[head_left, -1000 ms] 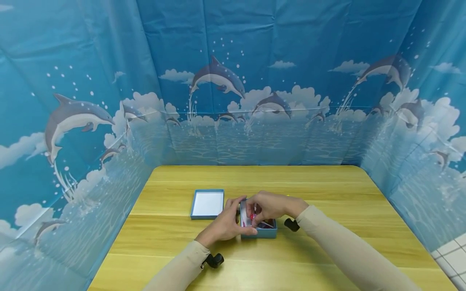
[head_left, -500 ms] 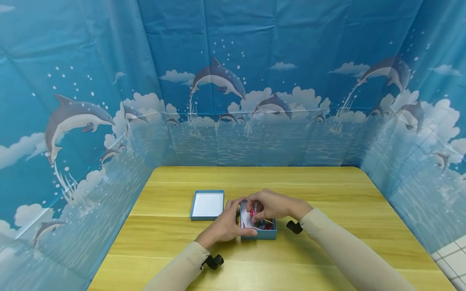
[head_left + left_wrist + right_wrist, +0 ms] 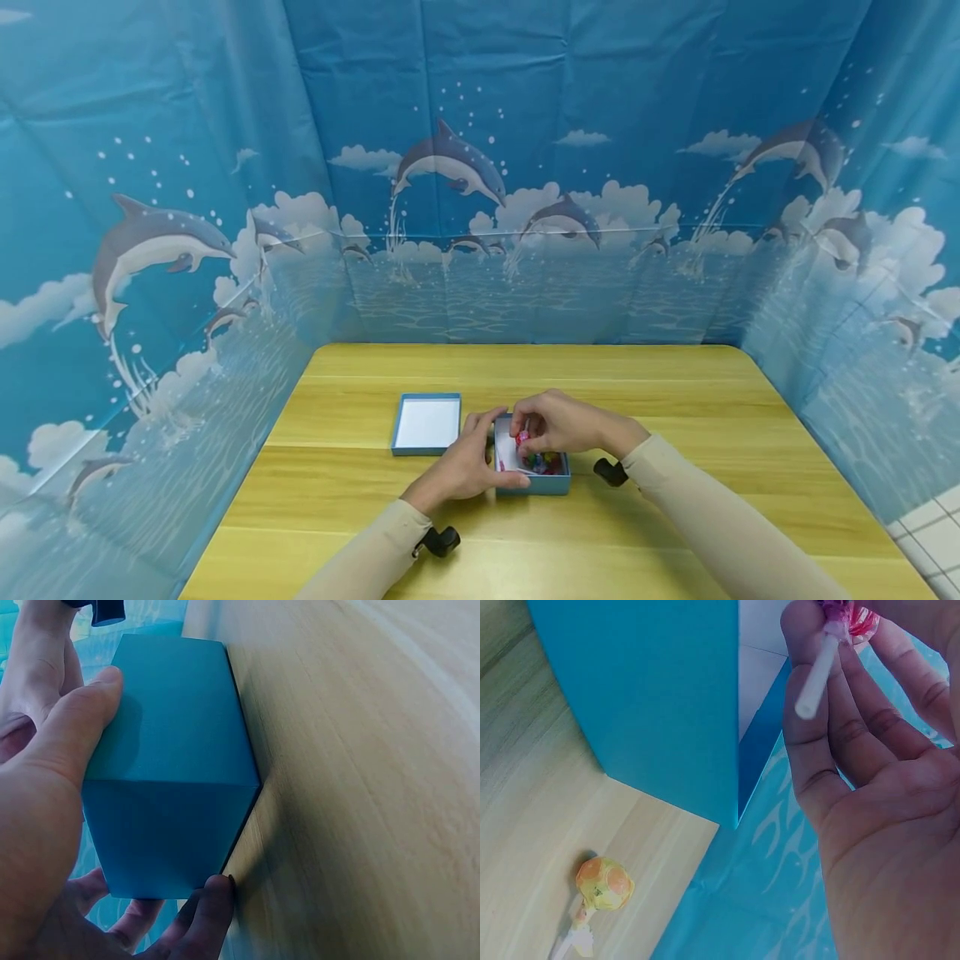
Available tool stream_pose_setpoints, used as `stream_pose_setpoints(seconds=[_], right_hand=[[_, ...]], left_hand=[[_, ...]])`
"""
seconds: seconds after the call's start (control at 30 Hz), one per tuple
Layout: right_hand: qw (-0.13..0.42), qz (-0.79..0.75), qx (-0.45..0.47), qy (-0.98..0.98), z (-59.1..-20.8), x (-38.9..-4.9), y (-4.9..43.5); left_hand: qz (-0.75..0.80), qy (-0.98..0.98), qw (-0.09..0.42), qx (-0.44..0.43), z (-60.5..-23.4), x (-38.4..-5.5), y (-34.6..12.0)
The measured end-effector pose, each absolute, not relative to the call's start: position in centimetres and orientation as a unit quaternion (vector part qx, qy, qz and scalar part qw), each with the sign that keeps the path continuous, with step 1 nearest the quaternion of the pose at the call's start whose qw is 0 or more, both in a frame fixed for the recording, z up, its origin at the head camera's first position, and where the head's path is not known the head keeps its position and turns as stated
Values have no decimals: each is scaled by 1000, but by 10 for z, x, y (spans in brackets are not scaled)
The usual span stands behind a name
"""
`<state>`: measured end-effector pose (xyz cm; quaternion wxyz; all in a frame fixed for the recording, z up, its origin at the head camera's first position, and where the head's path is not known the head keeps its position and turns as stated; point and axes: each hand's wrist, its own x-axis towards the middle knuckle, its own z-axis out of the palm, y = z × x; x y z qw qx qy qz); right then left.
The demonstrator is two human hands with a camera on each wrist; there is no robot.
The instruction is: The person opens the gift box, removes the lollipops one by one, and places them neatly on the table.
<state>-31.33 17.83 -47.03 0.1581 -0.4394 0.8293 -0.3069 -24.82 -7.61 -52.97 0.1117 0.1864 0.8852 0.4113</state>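
We see a person's left hand [image 3: 467, 467] gripping a blue box [image 3: 534, 485] at its left side, the thumb on the near wall and the other fingers around toward the far end. The right hand [image 3: 561, 423] is over the box, its fingers pinching a red and pink wrapped lollipop [image 3: 522, 436]; from the right wrist we see the white stick pointing away from the wrapper. Below that hand, inside the box, we make out colourful sweets [image 3: 550, 463] in the right part, too small for us to count, and a white lining to the left.

We find a second lollipop [image 3: 604, 883], yellow and orange, lying on the wooden surface [image 3: 645, 383] near the box but apart from it. To the left of the box, we see a shallow blue lid [image 3: 427, 422] with its white inside up. Behind everything, we see a blue dolphin curtain [image 3: 465, 292].
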Motion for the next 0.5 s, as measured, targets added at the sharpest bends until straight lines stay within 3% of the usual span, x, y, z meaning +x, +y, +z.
stream_pose_setpoints(seconds=[0.5], right_hand=[[114, -310, -448, 831, -472, -314, 194]], left_hand=[[420, 883, 107, 182, -532, -249, -75]])
